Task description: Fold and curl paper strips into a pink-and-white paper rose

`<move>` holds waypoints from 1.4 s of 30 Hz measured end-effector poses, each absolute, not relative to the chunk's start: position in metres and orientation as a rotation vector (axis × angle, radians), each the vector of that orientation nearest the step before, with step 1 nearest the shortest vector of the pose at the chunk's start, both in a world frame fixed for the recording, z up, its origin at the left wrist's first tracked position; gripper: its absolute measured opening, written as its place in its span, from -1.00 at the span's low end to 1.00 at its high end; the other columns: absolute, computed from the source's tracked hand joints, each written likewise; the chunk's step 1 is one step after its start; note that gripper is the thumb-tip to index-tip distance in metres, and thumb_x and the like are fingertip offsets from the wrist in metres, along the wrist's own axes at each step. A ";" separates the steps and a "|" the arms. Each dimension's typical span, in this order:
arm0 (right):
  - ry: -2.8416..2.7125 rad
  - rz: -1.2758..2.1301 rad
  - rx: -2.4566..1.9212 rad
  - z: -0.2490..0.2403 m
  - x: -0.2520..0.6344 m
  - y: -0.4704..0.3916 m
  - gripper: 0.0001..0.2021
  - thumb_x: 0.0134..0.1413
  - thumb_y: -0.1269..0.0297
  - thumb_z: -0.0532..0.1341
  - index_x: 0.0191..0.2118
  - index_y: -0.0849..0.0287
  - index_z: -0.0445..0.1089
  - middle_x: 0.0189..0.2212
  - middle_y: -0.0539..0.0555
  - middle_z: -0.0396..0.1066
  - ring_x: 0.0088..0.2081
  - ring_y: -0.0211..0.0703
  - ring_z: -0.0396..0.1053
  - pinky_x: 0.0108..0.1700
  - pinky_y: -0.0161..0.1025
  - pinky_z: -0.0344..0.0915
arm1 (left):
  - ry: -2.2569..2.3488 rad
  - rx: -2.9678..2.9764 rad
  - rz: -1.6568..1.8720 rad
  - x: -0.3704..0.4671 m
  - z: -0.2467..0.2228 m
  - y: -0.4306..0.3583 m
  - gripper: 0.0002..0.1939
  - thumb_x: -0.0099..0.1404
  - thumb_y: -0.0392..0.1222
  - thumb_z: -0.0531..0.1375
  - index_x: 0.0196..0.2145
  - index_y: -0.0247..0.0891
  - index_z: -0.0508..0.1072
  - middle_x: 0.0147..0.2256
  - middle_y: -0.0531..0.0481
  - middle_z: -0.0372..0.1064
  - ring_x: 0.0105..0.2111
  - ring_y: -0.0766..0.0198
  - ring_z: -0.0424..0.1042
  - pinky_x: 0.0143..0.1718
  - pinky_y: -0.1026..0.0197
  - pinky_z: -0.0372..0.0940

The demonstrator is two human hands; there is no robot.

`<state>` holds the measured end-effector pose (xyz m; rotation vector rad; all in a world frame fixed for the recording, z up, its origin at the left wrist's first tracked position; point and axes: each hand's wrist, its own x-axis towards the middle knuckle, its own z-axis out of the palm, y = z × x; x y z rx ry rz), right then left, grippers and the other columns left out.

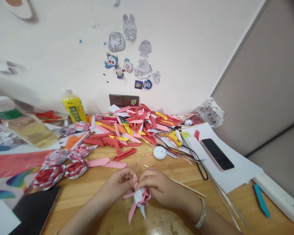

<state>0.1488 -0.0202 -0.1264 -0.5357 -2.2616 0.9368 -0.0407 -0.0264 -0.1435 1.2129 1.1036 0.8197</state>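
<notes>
Near the front middle of the wooden table, both hands meet at a folded paper flower (142, 196) with pink and white pieces. My left hand (121, 184) pinches a pink paper strip at the flower's upper left. My right hand (156, 186) is closed on the flower's upper right side, its fingertips close to those of the left. Loose pink and white points stick out below the flower. A bracelet circles the right wrist. The fingertips partly cover the top of the flower.
Folded red, pink, white and yellow strips (137, 122) lie piled by the wall. Finished paper flowers (49, 176) sit left, near a yellow bottle (74, 107). A yellow glue gun (172, 137), a white oval object (159, 152) and a phone (218, 154) lie right.
</notes>
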 end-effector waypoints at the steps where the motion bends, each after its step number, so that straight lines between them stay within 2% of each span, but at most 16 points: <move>1: -2.220 0.950 -0.561 -0.126 0.150 -0.019 -0.64 0.01 0.58 0.02 -0.22 0.12 0.47 -0.26 0.07 0.41 -0.18 -0.18 0.33 -0.10 -0.22 0.24 | 1.096 1.211 0.835 -0.041 -0.141 -0.026 -0.45 -0.15 0.30 0.31 -0.55 -0.26 0.30 -0.60 0.16 0.28 -0.57 0.38 0.26 -0.53 0.33 0.12; 4: -1.948 1.063 -0.759 -0.129 0.152 -0.015 -0.69 0.03 0.52 0.10 -0.11 0.12 0.41 -0.16 0.09 0.38 -0.09 -0.14 0.32 -0.01 -0.17 0.22 | 1.086 1.214 0.890 -0.040 -0.133 -0.027 -0.50 -0.09 0.26 0.31 -0.54 -0.26 0.32 -0.58 0.14 0.31 -0.53 0.37 0.28 -0.48 0.32 0.16; 6: -1.700 1.245 -0.874 -0.134 0.154 -0.011 -0.74 0.05 0.41 0.17 -0.09 0.14 0.36 -0.17 0.09 0.40 -0.12 -0.14 0.36 -0.03 -0.16 0.26 | 1.085 1.208 0.937 -0.039 -0.130 -0.029 -0.53 -0.06 0.23 0.31 -0.52 -0.26 0.34 -0.54 0.12 0.34 -0.49 0.35 0.32 -0.42 0.31 0.20; 9: -1.531 1.536 -0.848 -0.140 0.154 -0.007 -0.81 0.02 0.27 0.27 -0.23 0.19 0.38 -0.32 0.05 0.43 -0.27 -0.18 0.40 -0.19 -0.23 0.31 | 1.087 1.179 0.970 -0.037 -0.131 -0.030 -0.53 -0.07 0.21 0.33 -0.49 -0.26 0.36 -0.52 0.10 0.37 -0.46 0.31 0.36 -0.39 0.27 0.25; 12: -1.490 1.636 -0.827 -0.143 0.153 -0.006 -0.79 -0.08 0.26 0.33 -0.29 0.21 0.39 -0.39 0.01 0.43 -0.35 -0.22 0.40 -0.26 -0.28 0.30 | 1.065 1.171 0.964 -0.034 -0.137 -0.031 -0.55 -0.06 0.20 0.32 -0.47 -0.25 0.37 -0.52 0.09 0.38 -0.48 0.30 0.37 -0.40 0.26 0.28; 15: -1.502 1.538 -0.867 -0.140 0.150 -0.009 -0.82 -0.12 0.33 0.32 -0.32 0.21 0.40 -0.42 -0.01 0.42 -0.36 -0.24 0.38 -0.27 -0.29 0.29 | 1.040 1.198 0.976 -0.032 -0.141 -0.033 -0.60 0.00 0.15 0.30 -0.44 -0.24 0.38 -0.51 0.08 0.38 -0.49 0.28 0.39 -0.44 0.25 0.28; 22: -1.663 1.162 -0.988 -0.127 0.143 -0.021 -0.87 -0.13 0.46 0.24 -0.35 0.18 0.40 -0.42 -0.02 0.43 -0.33 -0.21 0.38 -0.22 -0.27 0.28 | 1.187 1.392 0.989 -0.028 -0.133 -0.040 -0.79 0.06 -0.05 0.25 -0.40 -0.25 0.48 -0.44 -0.01 0.45 -0.40 0.20 0.43 -0.36 0.22 0.31; 30: -1.680 1.057 -1.008 -0.130 0.140 -0.023 -0.90 -0.11 0.48 0.24 -0.40 0.18 0.36 -0.44 -0.03 0.42 -0.36 -0.23 0.38 -0.26 -0.30 0.28 | 1.227 1.412 1.039 -0.025 -0.129 -0.040 -0.79 0.05 -0.06 0.25 -0.40 -0.24 0.47 -0.43 -0.02 0.47 -0.41 0.19 0.45 -0.35 0.21 0.34; 42: -1.785 0.952 -1.048 -0.124 0.142 -0.025 -0.84 -0.11 0.57 0.25 -0.41 0.17 0.36 -0.43 -0.05 0.41 -0.35 -0.25 0.35 -0.28 -0.34 0.23 | 1.236 1.433 1.081 -0.025 -0.124 -0.042 -0.79 0.03 -0.05 0.28 -0.44 -0.22 0.43 -0.43 0.01 0.44 -0.41 0.22 0.43 -0.35 0.23 0.33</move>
